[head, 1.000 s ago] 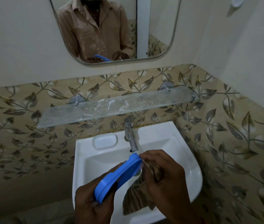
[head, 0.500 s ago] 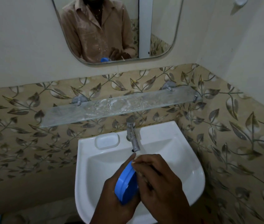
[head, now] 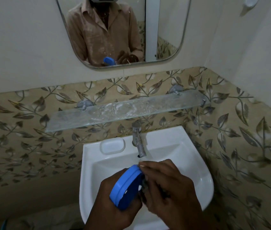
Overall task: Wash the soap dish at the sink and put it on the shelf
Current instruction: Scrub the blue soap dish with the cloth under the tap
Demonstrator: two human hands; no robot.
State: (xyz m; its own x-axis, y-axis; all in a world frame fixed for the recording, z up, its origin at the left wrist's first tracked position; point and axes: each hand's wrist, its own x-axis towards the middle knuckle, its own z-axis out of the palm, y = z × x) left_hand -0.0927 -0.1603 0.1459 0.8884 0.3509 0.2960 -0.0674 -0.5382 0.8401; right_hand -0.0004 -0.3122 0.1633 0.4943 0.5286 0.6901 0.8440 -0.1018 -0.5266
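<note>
Nearest the camera, the left hand (head: pixel 114 208) grips the blue soap dish (head: pixel 126 186) from below and behind, its fingers curled round the dish's lower edge so the dish stands tilted on its side over the basin. Just right of those fingers, the right hand (head: pixel 169 193) presses against the dish's inner face, its fingers (head: pixel 149 165) bent and bunched on something dark and small, apparently a scrubbing cloth, though too little of it shows to be sure. The step in hand looks like the scrubbing part of the wash, carried out above the white sink (head: pixel 203 185). Beyond the fingertips hangs the steel tap (head: pixel 138 141); whether water runs from it cannot be told. Left of the tap sits the sink's moulded soap recess (head: pixel 112 145). Farther up, well beyond the fingers, the glass shelf (head: pixel 68 120) is fixed to the leaf-patterned tiles, streaked with white residue. Next, the dish probably needs rinsing under the tap, then lifting up to that shelf.
</note>
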